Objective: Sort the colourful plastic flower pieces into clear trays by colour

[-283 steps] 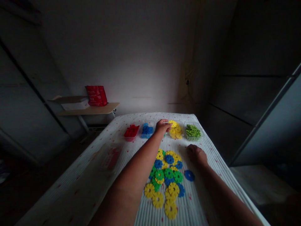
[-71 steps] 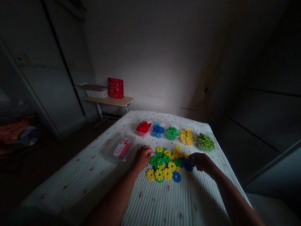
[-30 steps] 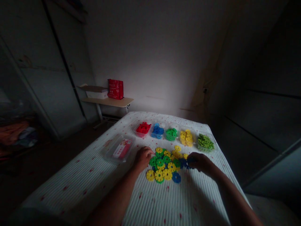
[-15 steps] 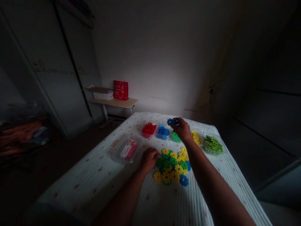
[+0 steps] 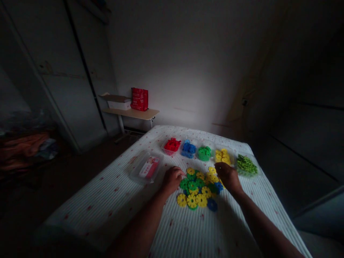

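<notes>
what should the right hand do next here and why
Probably pinch one disc from the right edge of the pile. The right hand rests there, seemingly empty, with blue discs by its fingers and a blue tray in the row beyond. The left hand rests at the pile's other side.

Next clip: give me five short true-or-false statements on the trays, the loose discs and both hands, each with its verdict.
1. Five trays stand in a row at the far edge of the table. True.
2. The red tray is the rightmost. False: it is leftmost; the light green tray is rightmost.
3. The left hand rests at the left edge of the disc pile. True.
4. The right hand is over the blue tray. False: it is at the pile's right side.
5. The pile holds red discs. False: yellow, green and blue.
</notes>
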Demonstrator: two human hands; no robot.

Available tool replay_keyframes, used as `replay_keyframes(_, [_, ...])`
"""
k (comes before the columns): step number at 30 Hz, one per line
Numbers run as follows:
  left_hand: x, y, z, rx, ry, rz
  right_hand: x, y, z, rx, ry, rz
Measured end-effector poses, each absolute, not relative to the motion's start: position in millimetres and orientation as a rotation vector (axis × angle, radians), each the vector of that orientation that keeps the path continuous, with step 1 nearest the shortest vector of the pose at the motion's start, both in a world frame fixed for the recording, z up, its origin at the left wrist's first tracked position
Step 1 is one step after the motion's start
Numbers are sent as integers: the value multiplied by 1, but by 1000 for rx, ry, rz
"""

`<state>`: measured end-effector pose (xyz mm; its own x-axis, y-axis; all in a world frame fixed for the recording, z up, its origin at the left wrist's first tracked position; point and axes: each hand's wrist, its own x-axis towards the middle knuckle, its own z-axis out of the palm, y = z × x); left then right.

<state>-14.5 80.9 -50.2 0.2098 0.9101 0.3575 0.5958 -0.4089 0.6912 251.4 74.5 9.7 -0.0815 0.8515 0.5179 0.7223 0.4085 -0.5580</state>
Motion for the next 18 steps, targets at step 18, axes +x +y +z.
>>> replay_keyframes(18, [-18,80,-43,2043,1388,1049,324,41,-37,-1749,-1675,83])
